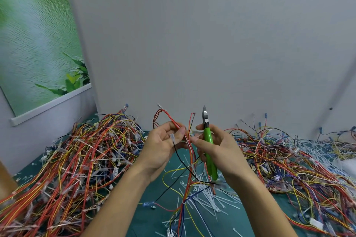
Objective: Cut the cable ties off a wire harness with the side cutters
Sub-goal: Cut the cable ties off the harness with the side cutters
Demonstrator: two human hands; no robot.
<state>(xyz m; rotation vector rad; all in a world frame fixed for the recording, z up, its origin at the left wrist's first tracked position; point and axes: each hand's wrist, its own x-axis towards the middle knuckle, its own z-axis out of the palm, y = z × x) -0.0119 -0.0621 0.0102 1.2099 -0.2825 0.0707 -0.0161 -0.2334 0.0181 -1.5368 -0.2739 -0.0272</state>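
Note:
My left hand [163, 144] pinches a wire harness [189, 171] of red, orange, yellow, black and blue wires, held up above the table. The harness loops up past my fingers and trails down to the green mat. My right hand [217, 146] grips the green-handled side cutters [209, 140], jaws pointing up and closed. Its forefinger and thumb also touch the harness where a white cable tie [194, 137] sits, blurred. Another white tie [184, 202] binds the harness lower down.
A big heap of tied harnesses [77, 159] fills the left of the green table [159, 215]. Another heap [289, 163] lies on the right. Several cut white ties [210, 198] are strewn under my hands. A grey wall stands close behind.

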